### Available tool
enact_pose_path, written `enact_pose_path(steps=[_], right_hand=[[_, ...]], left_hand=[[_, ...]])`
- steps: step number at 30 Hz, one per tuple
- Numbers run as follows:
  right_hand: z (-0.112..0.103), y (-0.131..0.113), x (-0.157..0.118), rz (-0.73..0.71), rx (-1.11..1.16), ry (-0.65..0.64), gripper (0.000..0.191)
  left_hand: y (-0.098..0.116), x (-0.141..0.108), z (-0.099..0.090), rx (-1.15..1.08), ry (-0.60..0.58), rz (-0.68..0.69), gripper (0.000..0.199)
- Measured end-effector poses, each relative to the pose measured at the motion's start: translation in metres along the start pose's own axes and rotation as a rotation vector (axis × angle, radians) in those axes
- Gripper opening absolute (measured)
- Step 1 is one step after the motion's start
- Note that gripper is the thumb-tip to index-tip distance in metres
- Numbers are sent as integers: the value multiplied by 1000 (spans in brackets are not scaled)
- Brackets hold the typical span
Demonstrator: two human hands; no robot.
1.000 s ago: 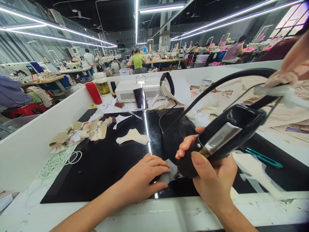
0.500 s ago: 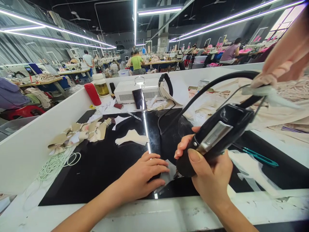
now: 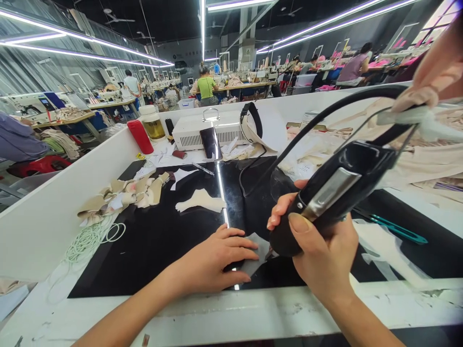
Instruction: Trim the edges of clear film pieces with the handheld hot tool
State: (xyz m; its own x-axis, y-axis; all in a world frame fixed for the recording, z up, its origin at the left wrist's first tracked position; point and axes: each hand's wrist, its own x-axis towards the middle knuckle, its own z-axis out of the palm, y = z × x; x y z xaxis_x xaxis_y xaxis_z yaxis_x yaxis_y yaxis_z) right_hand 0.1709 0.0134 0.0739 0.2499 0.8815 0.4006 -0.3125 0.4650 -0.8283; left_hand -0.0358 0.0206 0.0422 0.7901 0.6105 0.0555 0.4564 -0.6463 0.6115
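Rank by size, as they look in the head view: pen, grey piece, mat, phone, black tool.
1. Mat
2. Black tool, perhaps enlarged by nearness
3. Phone and grey piece: too alike to rank; left hand partly covers the piece
4. Pen

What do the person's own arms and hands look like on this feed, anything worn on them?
Left grip and right grip are ordinary five-fingered human hands, with no glove, ring or watch visible. The left forearm and right forearm are bare to the picture's edge; no sleeve, band or marking shows.
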Motion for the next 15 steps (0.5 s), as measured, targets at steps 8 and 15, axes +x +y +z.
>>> enact_pose_path(steps=[8,15], right_hand=[[8,0,-12,12,42,-70,47],[8,1,-13,-3,7,-57,39]], left_hand=[[-1,2,0,6,-24,-2,44],[-2,2,0,-28,-14,4,51]])
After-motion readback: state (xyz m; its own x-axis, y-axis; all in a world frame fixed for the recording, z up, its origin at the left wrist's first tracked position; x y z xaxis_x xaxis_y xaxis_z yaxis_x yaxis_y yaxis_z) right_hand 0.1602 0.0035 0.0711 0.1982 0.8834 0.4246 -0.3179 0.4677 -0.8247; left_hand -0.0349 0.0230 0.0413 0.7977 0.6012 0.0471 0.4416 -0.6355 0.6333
